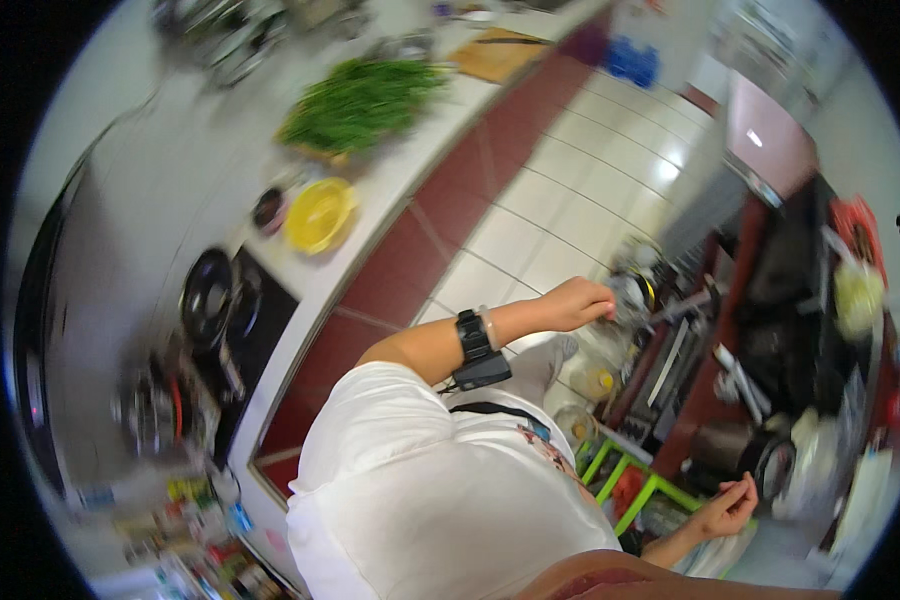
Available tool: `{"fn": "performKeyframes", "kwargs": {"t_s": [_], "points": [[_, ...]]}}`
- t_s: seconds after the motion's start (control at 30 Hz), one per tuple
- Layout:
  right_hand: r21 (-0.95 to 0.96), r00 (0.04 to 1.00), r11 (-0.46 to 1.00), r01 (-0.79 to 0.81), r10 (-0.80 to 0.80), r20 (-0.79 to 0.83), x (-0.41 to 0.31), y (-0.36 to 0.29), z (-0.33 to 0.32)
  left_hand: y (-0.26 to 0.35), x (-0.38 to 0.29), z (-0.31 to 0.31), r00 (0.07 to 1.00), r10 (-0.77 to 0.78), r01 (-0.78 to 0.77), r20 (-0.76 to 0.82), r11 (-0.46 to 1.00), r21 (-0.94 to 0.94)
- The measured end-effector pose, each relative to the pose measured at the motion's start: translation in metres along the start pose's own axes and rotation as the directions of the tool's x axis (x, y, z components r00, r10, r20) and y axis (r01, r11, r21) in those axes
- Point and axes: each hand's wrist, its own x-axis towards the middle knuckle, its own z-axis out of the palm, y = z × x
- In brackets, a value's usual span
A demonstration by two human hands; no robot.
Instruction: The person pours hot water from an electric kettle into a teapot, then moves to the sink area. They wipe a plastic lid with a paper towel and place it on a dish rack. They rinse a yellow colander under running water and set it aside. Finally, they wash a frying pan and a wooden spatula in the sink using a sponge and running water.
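Note:
My left hand is in mid-view over the tiled floor, its fingers curled in, with nothing seen in it. A black band with a box is strapped round that forearm. Clear plastic containers stand on the floor just beyond it. At the lower right is my right hand, its fingers bent together and no object visible in them. It is near a dark round item on the cluttered dark red cabinet and above a green-framed rack. Motion blurs the picture.
A white counter runs along the left, with leafy greens, a yellow basin, a cutting board with a knife, and a black cooktop with a pan. A pinkish-topped appliance stands at the upper right.

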Motion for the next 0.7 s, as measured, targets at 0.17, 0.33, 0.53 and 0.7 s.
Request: {"fn": "performKeyframes", "kwargs": {"t_s": [0.17, 0.33, 0.53, 0.7], "points": [[0.228, 0.890, 0.973, -0.025, -0.082, 0.449, -0.028, -0.052, 0.117, 0.033, -0.168, -0.111, 0.797, -0.400, 0.439, -0.453, 0.898, -0.020], [0.405, 0.625, 0.912, -0.071, -0.276, 0.730, -0.069, -0.119, 0.213, 0.115, -0.306, -0.204, 0.428, -0.053, 0.560, -0.902, 0.799, 0.218], [0.631, 0.405, 0.773, 0.059, -0.597, 0.693, -0.155, -0.220, 0.294, 0.267, -0.475, -0.365, 0.213, 0.692, 0.931, -0.690, 0.071, 0.358], [0.639, 0.319, 0.767, -0.059, -0.592, 0.740, -0.246, -0.293, 0.328, 0.369, -0.585, -0.451, 0.297, 0.824, 0.950, -0.482, -0.306, 0.062]]}}
